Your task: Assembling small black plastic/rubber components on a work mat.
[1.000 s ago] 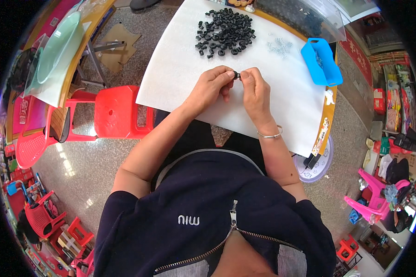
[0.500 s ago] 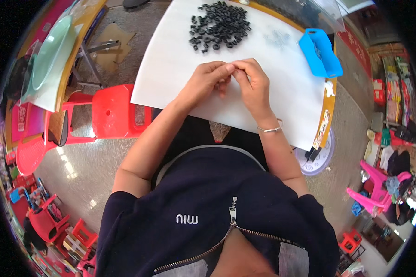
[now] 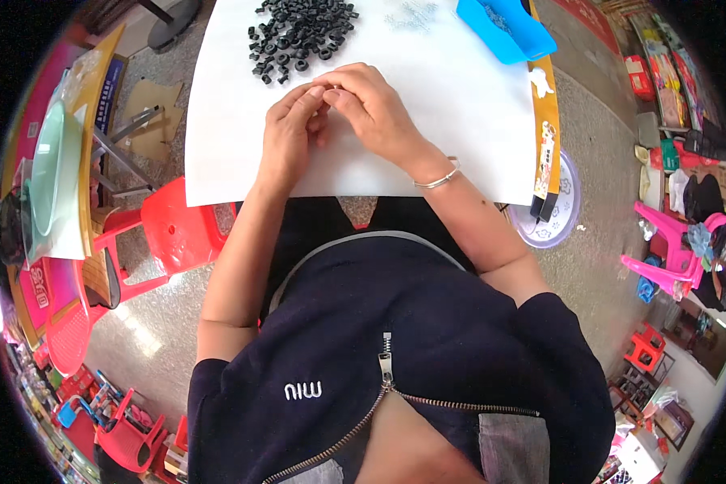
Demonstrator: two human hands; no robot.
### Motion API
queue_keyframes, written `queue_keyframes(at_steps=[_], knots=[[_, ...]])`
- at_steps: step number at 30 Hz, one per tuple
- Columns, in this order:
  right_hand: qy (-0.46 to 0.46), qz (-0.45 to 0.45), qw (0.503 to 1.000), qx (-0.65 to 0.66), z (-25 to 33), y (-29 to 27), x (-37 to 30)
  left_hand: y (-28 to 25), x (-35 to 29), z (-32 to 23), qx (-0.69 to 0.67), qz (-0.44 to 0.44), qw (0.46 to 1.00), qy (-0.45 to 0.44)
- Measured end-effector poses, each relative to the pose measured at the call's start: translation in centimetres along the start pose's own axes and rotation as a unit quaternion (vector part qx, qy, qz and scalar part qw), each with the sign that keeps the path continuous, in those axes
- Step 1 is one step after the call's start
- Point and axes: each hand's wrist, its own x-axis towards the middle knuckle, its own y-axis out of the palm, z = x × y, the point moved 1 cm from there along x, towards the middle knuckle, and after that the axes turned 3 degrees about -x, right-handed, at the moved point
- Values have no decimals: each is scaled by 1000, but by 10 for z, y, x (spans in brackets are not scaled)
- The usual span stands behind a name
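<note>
My left hand [image 3: 292, 129] and my right hand [image 3: 369, 109] meet above the near part of a white tabletop [image 3: 226, 153]. Thumbs and fingertips of both are pinched together; whatever lies between them is too small or too covered to make out. Just beyond the fingers is a pile of small black ring-like parts [image 3: 302, 32], several lying loose at its near edge. A scatter of tiny grey pieces [image 3: 411, 16] rests to the right of the pile. At the table's right corner stands a blue plastic basket [image 3: 508, 36] with small greyish pieces inside.
A red plastic stool [image 3: 177, 226] stands left of the table. Farther left is another table bearing a pale green basin [image 3: 56, 169]. Below the right table edge sits a round whitish-purple tub [image 3: 561, 218]. A pink stool [image 3: 673, 250] is at the far right.
The view has shifted, so the table, pile and blue basket sit higher and farther left in the picture. Both hands stay joined at the fingertips, now nearer the black pile.
</note>
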Motion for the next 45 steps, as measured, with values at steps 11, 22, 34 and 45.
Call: queue_keyframes(at_steps=[11, 22, 34, 45], knots=[[116, 64, 989, 58, 21, -32, 11, 0, -1, -1, -5, -10, 1000, -26], [186, -8, 961, 203, 16, 33, 10, 14, -5, 13, -71, -1, 997, -20], [300, 17, 907, 293, 25, 18, 12, 5, -1, 15, -210, 78, 973, -57], [203, -1, 960, 193, 21, -11, 13, 3, 4, 4, -269, 109, 951, -110]])
